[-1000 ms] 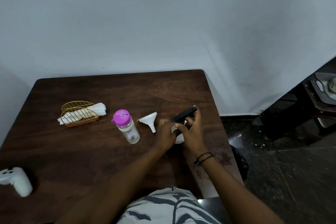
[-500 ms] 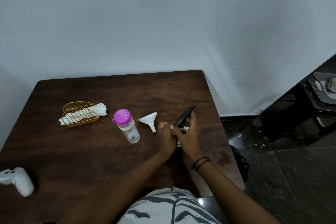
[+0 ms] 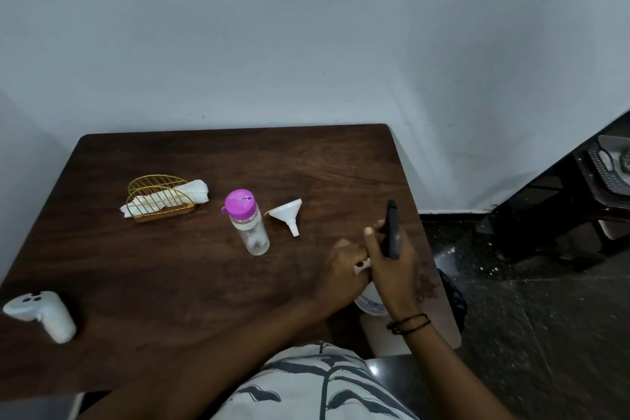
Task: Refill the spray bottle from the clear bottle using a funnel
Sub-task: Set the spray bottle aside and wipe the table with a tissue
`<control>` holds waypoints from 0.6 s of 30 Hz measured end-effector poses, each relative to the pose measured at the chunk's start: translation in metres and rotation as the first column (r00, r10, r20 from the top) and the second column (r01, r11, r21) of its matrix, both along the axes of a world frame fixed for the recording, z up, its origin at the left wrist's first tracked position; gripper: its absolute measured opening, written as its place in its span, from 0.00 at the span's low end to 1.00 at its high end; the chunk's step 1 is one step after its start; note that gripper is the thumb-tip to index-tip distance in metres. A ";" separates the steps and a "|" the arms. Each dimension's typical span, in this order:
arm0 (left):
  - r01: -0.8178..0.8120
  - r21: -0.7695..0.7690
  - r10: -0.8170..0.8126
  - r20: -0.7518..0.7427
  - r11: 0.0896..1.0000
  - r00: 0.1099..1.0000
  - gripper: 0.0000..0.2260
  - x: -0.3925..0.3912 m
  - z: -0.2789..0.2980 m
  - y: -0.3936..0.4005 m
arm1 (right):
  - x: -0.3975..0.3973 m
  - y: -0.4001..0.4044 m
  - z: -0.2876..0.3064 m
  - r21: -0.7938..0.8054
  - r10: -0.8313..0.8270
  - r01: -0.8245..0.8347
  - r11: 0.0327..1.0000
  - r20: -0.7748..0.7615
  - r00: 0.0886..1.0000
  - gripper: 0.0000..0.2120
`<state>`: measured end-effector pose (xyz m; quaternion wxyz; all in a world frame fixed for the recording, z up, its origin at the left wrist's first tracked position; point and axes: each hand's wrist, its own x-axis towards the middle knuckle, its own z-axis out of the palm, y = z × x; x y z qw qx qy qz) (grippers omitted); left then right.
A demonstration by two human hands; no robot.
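The white spray bottle stands near the table's right edge, mostly hidden behind my hands. My left hand grips its body. My right hand holds the black spray head, whose nozzle points away from me. A clear bottle with a pink cap stands at the middle of the table. A white funnel lies on its side just right of the clear bottle.
A gold wire holder with white napkins sits at the back left of the dark wooden table. A white controller lies at the left front edge. Dark floor and furniture lie to the right.
The black spray head has turned from pointing right to pointing away from me, twisted by my right hand while my left hand kept hold of the bottle body.
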<state>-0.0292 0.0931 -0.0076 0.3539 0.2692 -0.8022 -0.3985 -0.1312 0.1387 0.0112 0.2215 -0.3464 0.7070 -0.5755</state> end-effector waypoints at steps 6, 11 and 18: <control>0.033 0.193 -0.059 0.128 0.981 0.990 0.05 0.023 -0.010 0.002 | -0.027 0.031 -0.015 0.238 0.154 -0.178 0.955 0.114 0.981 0.08; -0.211 0.345 0.138 0.226 0.915 0.964 0.05 0.038 -0.027 -0.013 | -0.016 0.042 -0.028 0.411 0.182 -0.245 0.878 0.186 0.966 0.12; -0.285 0.345 0.185 0.295 0.894 0.937 0.05 0.048 -0.035 -0.022 | -0.006 0.032 -0.038 0.595 0.093 -0.144 0.791 0.116 0.989 0.13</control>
